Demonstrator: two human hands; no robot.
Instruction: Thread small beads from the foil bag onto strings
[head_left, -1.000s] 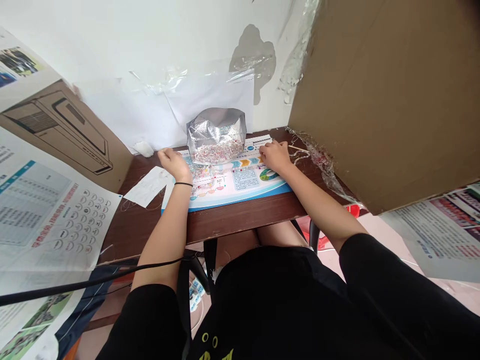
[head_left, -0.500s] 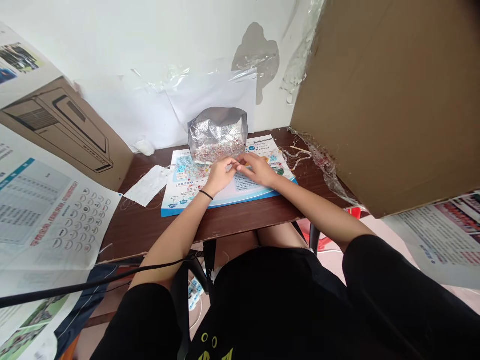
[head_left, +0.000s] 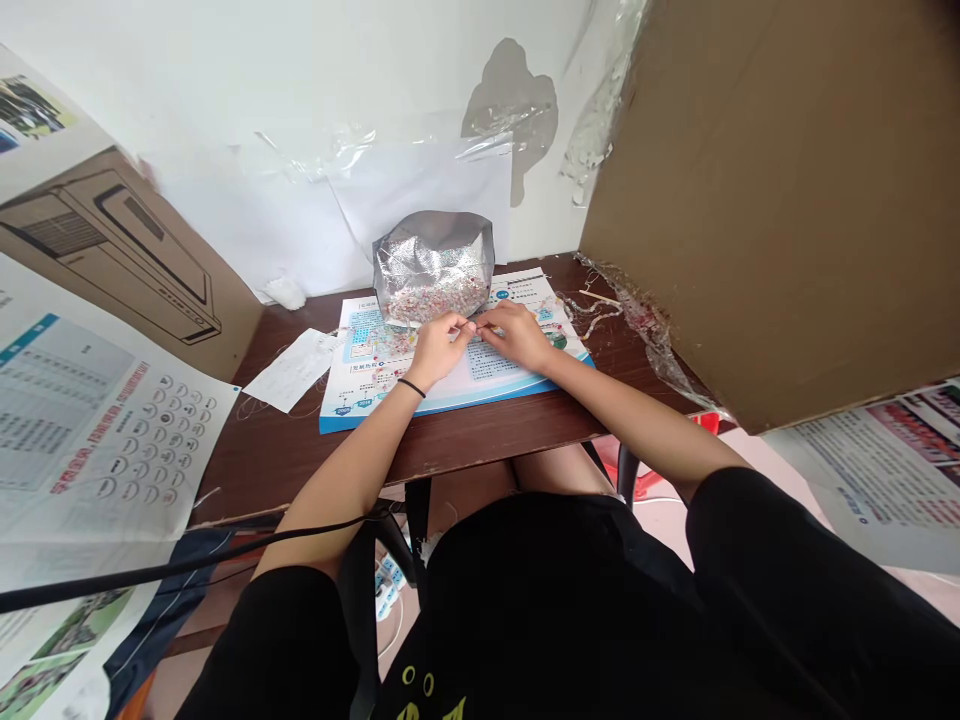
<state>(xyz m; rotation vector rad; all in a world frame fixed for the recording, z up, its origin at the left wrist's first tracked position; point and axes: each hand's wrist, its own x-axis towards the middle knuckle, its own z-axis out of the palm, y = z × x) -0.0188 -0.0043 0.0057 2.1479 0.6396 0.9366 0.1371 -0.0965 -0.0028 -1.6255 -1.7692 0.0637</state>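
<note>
My left hand [head_left: 442, 348] and my right hand [head_left: 514, 335] meet fingertip to fingertip above a printed board [head_left: 450, 392] with a blue edge. Thumb and fingers of each hand are pinched together; whatever is between them is too small to make out. Just behind the hands stands an open bag [head_left: 435, 262] with a silvery inside, holding many small red, white and clear beads [head_left: 439, 300]. More loose beads [head_left: 390, 345] lie scattered on the board, left of my left hand. A black band circles my left wrist.
On the brown table [head_left: 300, 455], a white paper slip [head_left: 291, 370] lies at the left. Strings and crumpled plastic [head_left: 649, 325] are at the right. Cardboard panels [head_left: 765, 200] stand on both sides, with a white wall behind. A black cable [head_left: 187, 568] crosses the lower left.
The thumbs and fingertips have shifted slightly, with the right fingers now more tightly bent toward the left ones. The whole view has moved a little.
</note>
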